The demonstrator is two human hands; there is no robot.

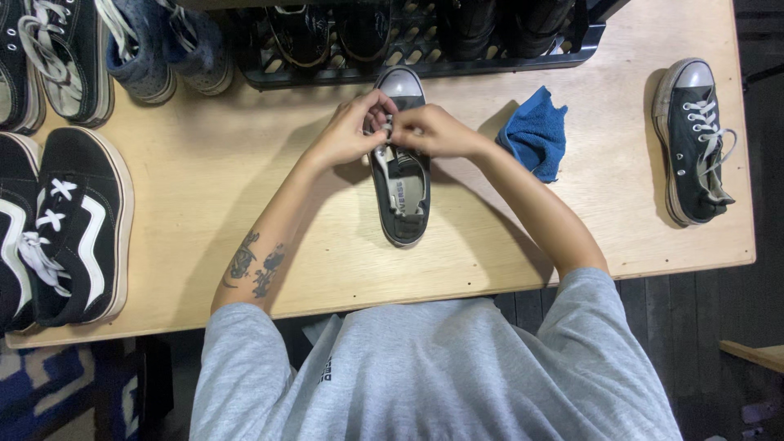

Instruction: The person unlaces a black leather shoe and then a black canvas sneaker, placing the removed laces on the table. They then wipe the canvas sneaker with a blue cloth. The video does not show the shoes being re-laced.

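Observation:
A black low sneaker (pixel 402 196) with a white toe cap lies in the middle of the wooden table (pixel 245 163), toe pointing away from me. My left hand (pixel 349 131) and my right hand (pixel 431 131) meet over its lacing area. Both pinch the white shoelace (pixel 385 135) near the upper eyelets. My fingers hide most of the lace and the front of the tongue.
A blue cloth (pixel 535 135) lies right of the sneaker. A matching black sneaker (pixel 694 143) sits at the far right. A black crate (pixel 408 41) of shoes stands at the back. Several black-and-white and blue shoes (pixel 73 220) crowd the left edge.

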